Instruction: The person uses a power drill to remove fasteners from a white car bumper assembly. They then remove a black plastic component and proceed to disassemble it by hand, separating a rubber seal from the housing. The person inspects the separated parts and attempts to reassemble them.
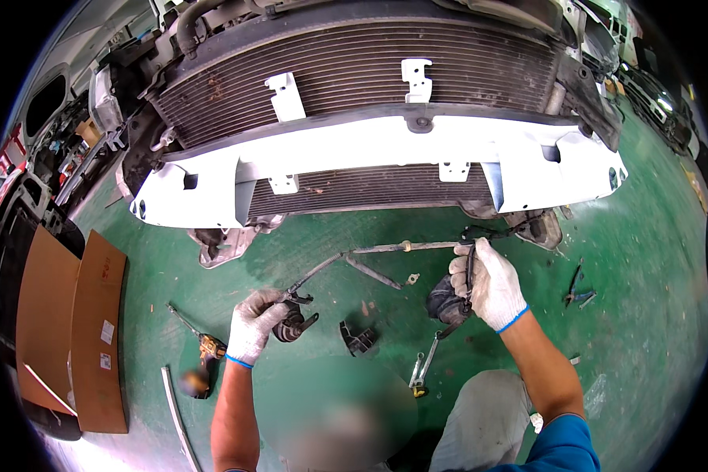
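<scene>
1. Green painted workshop floor (645,330), scuffed, below the stripped car front (385,149).
2. Left hand (253,324) clenched on thin metal pipe (385,250); right hand (489,285) gripping black hose (470,271).
3. Cardboard (71,322) left of the car front.

A cordless drill (204,355) and flat cardboard sheets (75,330) lay left on the green floor (645,330) — pliers (578,293) right, a wrench (422,368) nearer.

A green painted floor (645,330) carries everything. On it lie a cordless drill (200,358), a wrench (423,366), blue-handled pliers (578,293), a small black clamp (359,338), a thin metal strip (178,417) and flat cardboard sheets (75,330) at the left.
</scene>
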